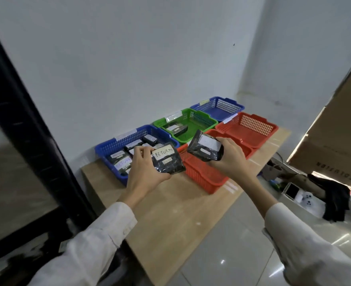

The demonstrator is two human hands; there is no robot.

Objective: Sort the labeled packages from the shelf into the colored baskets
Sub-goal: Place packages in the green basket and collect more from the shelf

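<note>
My left hand (142, 172) grips a black package (168, 162) with a white label reading RETURN, held above the table between the near blue basket (104, 148) and the near red basket (203, 174). My right hand (230, 156) grips a second black package (205, 148) with a white label, tilted, over the near red basket. The near blue basket holds several labeled black packages. One package lies in the green basket (209, 120). A far blue basket (232, 106) and a far red basket (271, 129) stand behind.
The baskets sit on a low wooden table (170, 213) against a white wall. A black shelf frame (26, 124) runs down the left. A large cardboard box (335, 131) leans at the right, with clutter and a dark cloth (333, 201) on the tiled floor.
</note>
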